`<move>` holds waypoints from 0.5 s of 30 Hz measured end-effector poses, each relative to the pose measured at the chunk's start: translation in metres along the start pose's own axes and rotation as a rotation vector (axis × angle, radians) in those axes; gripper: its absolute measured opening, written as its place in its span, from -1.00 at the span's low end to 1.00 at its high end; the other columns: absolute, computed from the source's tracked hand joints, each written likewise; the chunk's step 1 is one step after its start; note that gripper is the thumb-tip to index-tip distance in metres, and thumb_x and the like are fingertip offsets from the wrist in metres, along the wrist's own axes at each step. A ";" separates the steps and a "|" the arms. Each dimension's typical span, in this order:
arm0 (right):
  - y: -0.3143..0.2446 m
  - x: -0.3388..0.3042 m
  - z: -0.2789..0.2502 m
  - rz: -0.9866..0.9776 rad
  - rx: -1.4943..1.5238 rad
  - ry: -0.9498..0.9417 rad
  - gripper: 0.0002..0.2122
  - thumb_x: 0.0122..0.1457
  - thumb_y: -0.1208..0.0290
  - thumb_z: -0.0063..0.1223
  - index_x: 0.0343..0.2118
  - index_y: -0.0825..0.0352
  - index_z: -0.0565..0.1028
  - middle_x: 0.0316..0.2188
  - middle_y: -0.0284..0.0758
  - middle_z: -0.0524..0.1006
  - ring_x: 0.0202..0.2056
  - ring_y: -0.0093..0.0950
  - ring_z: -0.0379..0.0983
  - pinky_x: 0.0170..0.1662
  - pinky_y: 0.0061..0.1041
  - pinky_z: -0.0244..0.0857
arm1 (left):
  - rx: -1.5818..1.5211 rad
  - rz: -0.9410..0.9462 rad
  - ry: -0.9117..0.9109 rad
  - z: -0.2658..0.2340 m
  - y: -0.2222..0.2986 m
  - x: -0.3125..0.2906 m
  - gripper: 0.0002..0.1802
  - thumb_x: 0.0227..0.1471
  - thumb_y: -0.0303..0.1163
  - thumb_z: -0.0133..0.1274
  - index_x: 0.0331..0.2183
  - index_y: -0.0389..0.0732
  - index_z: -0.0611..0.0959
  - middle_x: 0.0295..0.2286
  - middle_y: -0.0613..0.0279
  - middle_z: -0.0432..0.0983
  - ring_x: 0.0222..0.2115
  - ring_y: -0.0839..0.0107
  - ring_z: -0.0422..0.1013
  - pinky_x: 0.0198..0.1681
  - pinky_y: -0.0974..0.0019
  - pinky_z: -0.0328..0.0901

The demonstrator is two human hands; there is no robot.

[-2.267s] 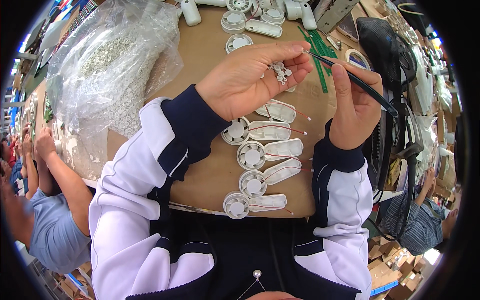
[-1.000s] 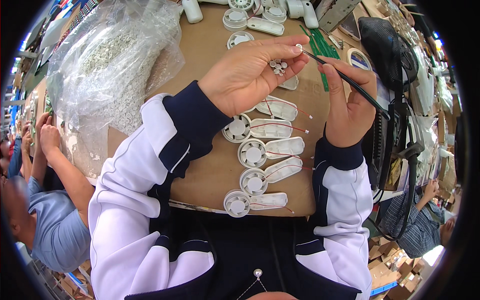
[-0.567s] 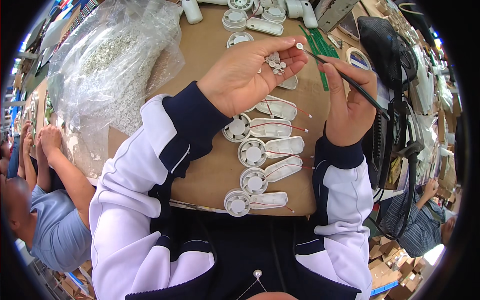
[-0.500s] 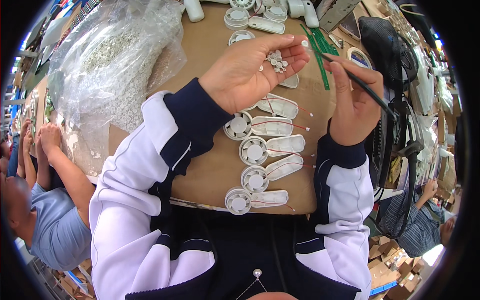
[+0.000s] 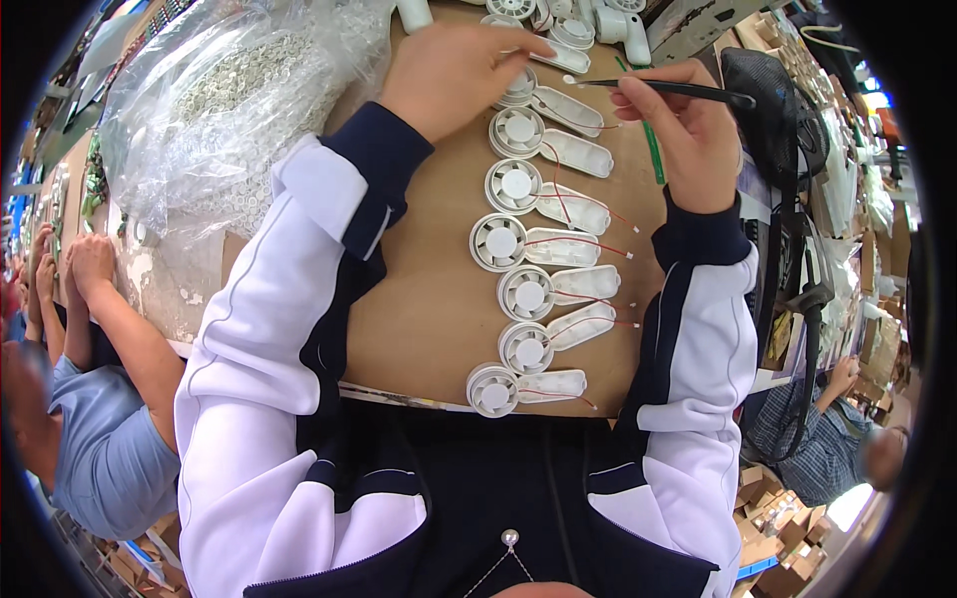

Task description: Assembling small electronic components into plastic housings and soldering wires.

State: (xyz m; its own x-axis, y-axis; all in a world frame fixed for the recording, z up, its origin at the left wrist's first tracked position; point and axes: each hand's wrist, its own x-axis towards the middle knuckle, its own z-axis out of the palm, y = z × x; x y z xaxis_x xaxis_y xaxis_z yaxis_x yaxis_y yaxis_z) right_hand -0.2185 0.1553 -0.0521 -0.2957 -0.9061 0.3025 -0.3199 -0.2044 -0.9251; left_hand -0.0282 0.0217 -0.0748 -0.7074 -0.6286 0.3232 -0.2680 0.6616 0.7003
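My right hand [image 5: 688,130] pinches a pair of black tweezers [image 5: 698,90], their tips pointing left. At the tips is a small white plastic ring [image 5: 568,79]. My left hand [image 5: 449,75] is palm down with curled fingers, close to the upper fans; the small white rings it was cupping are hidden beneath it. Below both hands runs a column of opened white handheld fans [image 5: 499,242], each with a round fan head and a handle shell [image 5: 561,246]. Thin red wires trail from several of the handles.
A clear plastic bag [image 5: 229,140] full of small white rings lies at the left on the brown cardboard surface [image 5: 419,309]. Green strips [image 5: 654,154] and a black mesh bag [image 5: 763,115] are at the right. More fan parts [image 5: 573,30] lie at the far edge. A co-worker's hands [image 5: 92,261] are at far left.
My left hand has turned from palm up to palm down and moved left and away. My right hand has moved away, swinging the tweezers from steep to nearly level. The view has shifted slightly.
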 end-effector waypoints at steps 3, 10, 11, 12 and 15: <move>0.016 0.003 0.005 0.052 0.020 -0.048 -0.87 0.18 0.56 0.11 -0.26 0.46 0.43 -0.38 -0.20 0.57 -0.37 -0.50 0.53 -0.27 -0.63 0.42 | 0.328 0.157 0.038 0.006 -0.009 -0.004 -0.79 0.08 -0.39 0.04 -0.25 0.00 0.71 -0.70 0.40 0.42 -0.72 0.49 0.22 -0.64 0.39 0.10; 0.033 0.004 0.008 0.122 -0.057 -0.104 -0.88 0.18 0.53 0.11 -0.29 0.45 0.44 -0.44 -0.24 0.57 -0.39 -0.54 0.51 -0.31 -0.67 0.41 | 0.464 0.242 0.103 0.015 -0.013 -0.003 -0.80 0.01 -0.30 0.03 -0.33 0.14 0.72 -0.57 0.39 0.56 -0.62 0.26 0.39 -0.55 0.28 0.26; 0.035 0.004 0.008 0.117 -0.083 -0.118 -0.88 0.18 0.53 0.12 -0.30 0.45 0.45 -0.44 -0.25 0.57 -0.40 -0.55 0.51 -0.32 -0.68 0.40 | 0.488 0.216 0.074 0.015 -0.013 -0.003 -0.80 0.01 -0.28 0.02 -0.33 0.14 0.72 -0.50 0.38 0.63 -0.57 0.21 0.46 -0.51 0.25 0.31; 0.036 0.004 0.009 0.118 -0.082 -0.115 -0.88 0.18 0.53 0.12 -0.30 0.45 0.45 -0.44 -0.25 0.57 -0.40 -0.55 0.51 -0.32 -0.68 0.40 | 0.488 0.218 0.071 0.015 -0.013 -0.003 -0.80 0.01 -0.28 0.02 -0.33 0.14 0.72 -0.50 0.38 0.63 -0.57 0.21 0.46 -0.51 0.25 0.31; 0.040 0.002 0.012 0.062 -0.114 -0.073 -0.91 0.12 0.53 0.16 -0.35 0.42 0.51 -0.52 -0.35 0.56 -0.53 -0.62 0.44 -0.43 -0.71 0.32 | 0.488 0.229 0.057 0.015 -0.013 -0.003 -0.80 0.01 -0.29 0.01 -0.34 0.13 0.72 -0.51 0.38 0.63 -0.56 0.21 0.47 -0.51 0.25 0.32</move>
State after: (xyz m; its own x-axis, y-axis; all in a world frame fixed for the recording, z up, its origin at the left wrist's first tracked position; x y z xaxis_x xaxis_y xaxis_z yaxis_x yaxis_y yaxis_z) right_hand -0.2216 0.1409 -0.0914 -0.2527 -0.9412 0.2244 -0.4050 -0.1078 -0.9080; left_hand -0.0328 0.0215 -0.0944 -0.7502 -0.4587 0.4763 -0.3936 0.8885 0.2357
